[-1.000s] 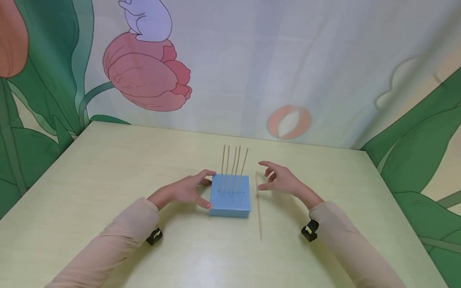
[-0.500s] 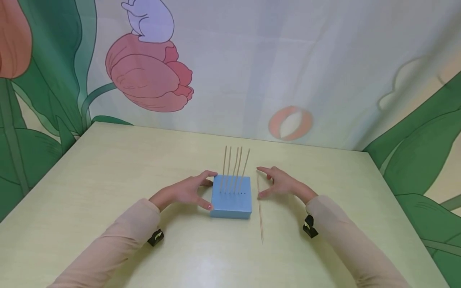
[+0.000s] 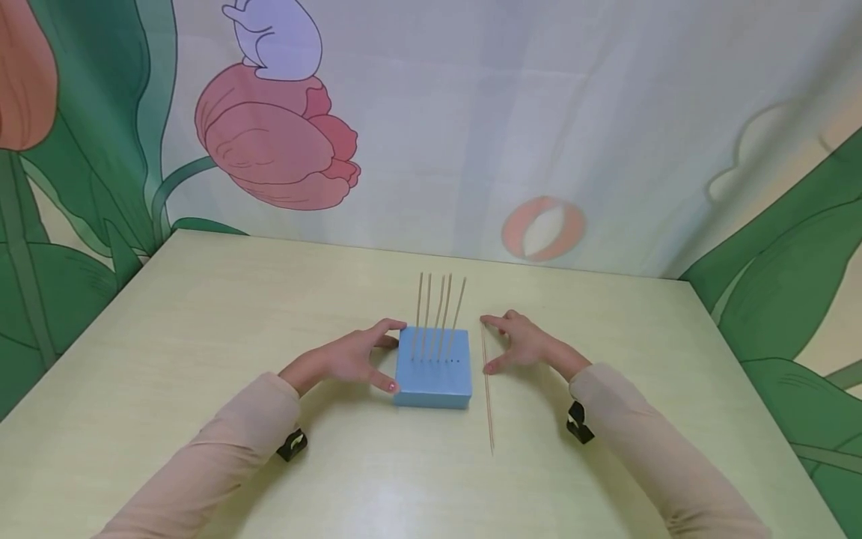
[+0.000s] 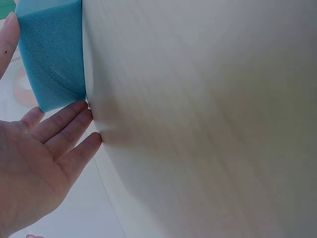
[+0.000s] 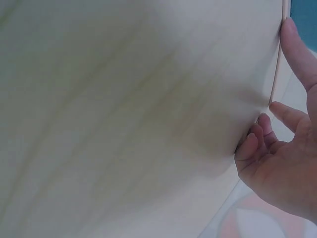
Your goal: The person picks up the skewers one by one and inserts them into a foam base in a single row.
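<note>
A blue foam block (image 3: pixel 431 383) lies flat on the table, with several thin wooden skewers (image 3: pixel 417 314) standing in a row of holes. Two small holes show at the right end of that row. My left hand (image 3: pixel 350 355) holds the block's left side, thumb at the near corner and forefinger at the far one. To the block's right, a loose skewer (image 3: pixel 489 412) lies lengthwise; whether a second lies alongside I cannot tell. My right hand (image 3: pixel 525 342) touches it, forefinger at the far tip and thumb partway along. The other right fingers bend inward in the right wrist view.
The pale wooden table (image 3: pixel 269 292) extends around the block on all sides. Behind it hangs a curtain (image 3: pixel 431 135) printed with flowers and leaves. Dark wrist cameras (image 3: pixel 292 445) sit under both sleeves.
My right hand has come down to the loose skewer, its thumb and forefinger spreading apart along it. The left hand and the block stay in place.
</note>
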